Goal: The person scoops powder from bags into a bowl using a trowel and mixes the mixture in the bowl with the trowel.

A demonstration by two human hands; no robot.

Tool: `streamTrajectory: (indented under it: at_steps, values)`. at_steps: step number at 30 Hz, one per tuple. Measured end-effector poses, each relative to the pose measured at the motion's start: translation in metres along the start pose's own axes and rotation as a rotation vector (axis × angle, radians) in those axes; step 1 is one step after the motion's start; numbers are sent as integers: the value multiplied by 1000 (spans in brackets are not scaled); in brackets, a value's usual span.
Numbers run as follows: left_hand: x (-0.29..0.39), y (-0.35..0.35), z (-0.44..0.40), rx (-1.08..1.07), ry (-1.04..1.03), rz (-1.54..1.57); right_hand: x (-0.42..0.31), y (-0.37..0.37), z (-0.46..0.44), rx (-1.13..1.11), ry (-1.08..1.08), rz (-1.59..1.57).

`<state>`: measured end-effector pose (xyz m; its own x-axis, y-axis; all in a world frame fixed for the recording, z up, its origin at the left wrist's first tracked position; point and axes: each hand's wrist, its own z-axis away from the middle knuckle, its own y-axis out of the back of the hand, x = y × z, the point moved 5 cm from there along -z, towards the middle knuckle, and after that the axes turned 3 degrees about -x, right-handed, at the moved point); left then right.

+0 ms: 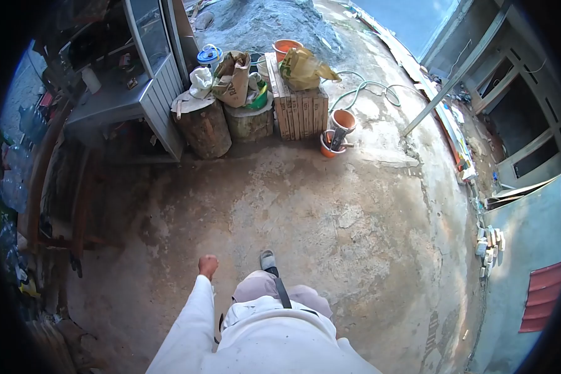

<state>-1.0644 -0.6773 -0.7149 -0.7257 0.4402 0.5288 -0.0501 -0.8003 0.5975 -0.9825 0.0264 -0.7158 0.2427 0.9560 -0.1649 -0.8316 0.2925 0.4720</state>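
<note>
My left hand [208, 266] hangs in front of my body at the end of a white sleeve, its fingers curled into a loose fist. Nothing shows in it, and it touches nothing but air above the concrete floor [280, 212]. To its right, one shoe [267, 259] shows on the floor below my knees. My right hand is out of sight. Farther ahead stand two log stumps [207, 132] with bags on top, and beside them a stack of boxes [300, 115] bearing a yellowish bag [305, 67].
Orange buckets [333, 144] stand right of the boxes, near a green hose [364, 81]. A metal cabinet [115, 103] is at the upper left. A slanting pole [458, 71] and rubble blocks [489, 246] are on the right. A sand pile [262, 25] lies at the back.
</note>
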Motion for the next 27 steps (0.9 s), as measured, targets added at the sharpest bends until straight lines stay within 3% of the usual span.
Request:
streamTrajectory:
  at_steps: [1, 2, 6, 9, 13, 17, 22, 24, 27]
  values:
    - [67, 39, -13, 167, 136, 591, -15, 26, -2, 14, -49, -78]
    - [122, 63, -37, 150, 65, 665, -31, 53, -7, 32, -93, -163]
    - [306, 118, -112, 35, -159, 633, -99, 161, -45, 111, -170, -450]
    - [370, 107, -162, -48, -223, 615, -152, 227, -88, 131, -148, -499]
    - [367, 73, -224, -126, -97, 604, -204, 287, -174, 108, -87, -407]
    - [284, 37, -245, 18, 266, 479, -246, 389, -275, 148, 34, -277]
    - [296, 56, -165, 24, 786, 379, -324, 597, -344, 99, -190, -791]
    - [306, 60, -169, -2, 806, 446, -359, 670, -377, 140, -49, -735]
    - [315, 70, -214, -14, 662, 523, -434, 760, -396, 155, 22, -545]
